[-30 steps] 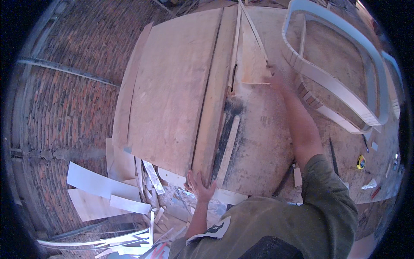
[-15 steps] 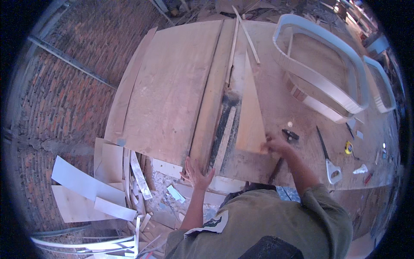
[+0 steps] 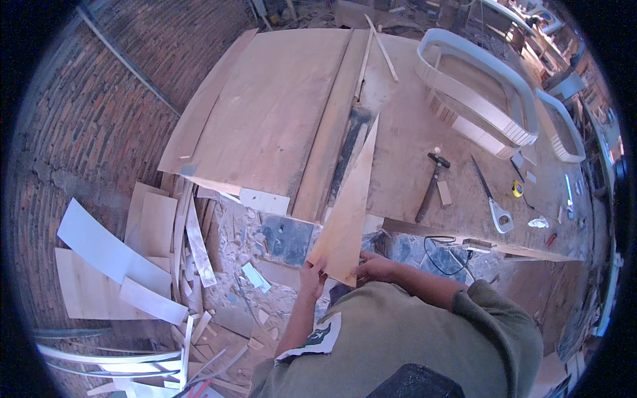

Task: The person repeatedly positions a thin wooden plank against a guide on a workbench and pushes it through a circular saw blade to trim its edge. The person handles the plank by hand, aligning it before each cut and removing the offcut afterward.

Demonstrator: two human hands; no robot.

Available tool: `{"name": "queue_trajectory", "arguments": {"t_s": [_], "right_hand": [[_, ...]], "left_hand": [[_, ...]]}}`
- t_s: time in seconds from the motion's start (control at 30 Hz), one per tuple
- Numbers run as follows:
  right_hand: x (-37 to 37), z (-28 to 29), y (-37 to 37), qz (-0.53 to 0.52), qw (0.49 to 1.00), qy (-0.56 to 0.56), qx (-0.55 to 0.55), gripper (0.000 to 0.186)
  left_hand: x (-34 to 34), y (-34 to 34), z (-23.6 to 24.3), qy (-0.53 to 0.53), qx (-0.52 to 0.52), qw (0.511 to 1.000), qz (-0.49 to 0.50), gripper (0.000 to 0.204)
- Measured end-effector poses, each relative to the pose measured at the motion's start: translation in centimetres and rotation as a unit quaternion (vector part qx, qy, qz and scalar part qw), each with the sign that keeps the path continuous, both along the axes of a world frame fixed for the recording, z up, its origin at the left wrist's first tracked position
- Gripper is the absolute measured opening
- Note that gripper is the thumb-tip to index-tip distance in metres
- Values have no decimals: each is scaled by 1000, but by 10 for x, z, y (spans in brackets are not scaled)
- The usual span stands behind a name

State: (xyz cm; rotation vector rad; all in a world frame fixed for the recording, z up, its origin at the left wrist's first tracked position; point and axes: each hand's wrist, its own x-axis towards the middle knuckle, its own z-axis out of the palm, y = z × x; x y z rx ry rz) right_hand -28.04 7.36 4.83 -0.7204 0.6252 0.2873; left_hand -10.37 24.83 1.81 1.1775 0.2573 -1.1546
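Observation:
A long, tapering piece of thin plywood (image 3: 348,219) is held between my two hands, its wide end close to my body and its point stretching over the workbench. My left hand (image 3: 312,277) grips the left corner of the wide end. On the opposite edge, my right hand (image 3: 373,266) pinches the board, with some fingers hidden beneath it. A dark gap in the bench top, with a wooden strip (image 3: 357,149) in it, runs under the board's narrow part. To the right of the board lies a hammer (image 3: 432,187) beside a small wooden block (image 3: 444,193).
The bench top (image 3: 272,113) carries white-rimmed rounded wooden frames (image 3: 478,86) at the far right. A handsaw (image 3: 493,199) and a yellow tape measure (image 3: 517,189) lie nearer. Board offcuts (image 3: 109,245) lean at the left by a brick wall (image 3: 86,119). Scraps litter the floor.
The plywood piece has come off the bench toward my body, its wide end now near my chest. My left hand, earlier spread at the bench edge, now holds it too. The hammer is fully exposed.

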Motion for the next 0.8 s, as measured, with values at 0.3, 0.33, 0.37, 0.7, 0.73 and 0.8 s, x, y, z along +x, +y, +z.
{"name": "queue_trajectory", "arguments": {"t_s": [0.3, 0.33, 0.37, 0.7, 0.73, 0.8], "right_hand": [[52, -25, -65, 4, 794, 141, -591, 80], [57, -33, -76, -3, 788, 128, -602, 83], [59, -42, -85, 3, 787, 115, -606, 84], [101, -29, -129, 18, 798, 79, -598, 95], [101, -32, -135, 23, 782, 86, -617, 96], [103, -33, -144, 32, 794, 83, -602, 97]], "left_hand": [[-14, 19, -8, 29, -49, 992, 111, 34], [-19, 18, -12, 31, -45, 992, 113, 34], [-22, 16, -15, 34, -41, 992, 114, 34], [-27, -27, -38, 12, 25, 981, 190, 37], [-29, -32, -39, 5, 19, 982, 190, 38], [-33, -40, -40, -10, 6, 981, 194, 39]]}}
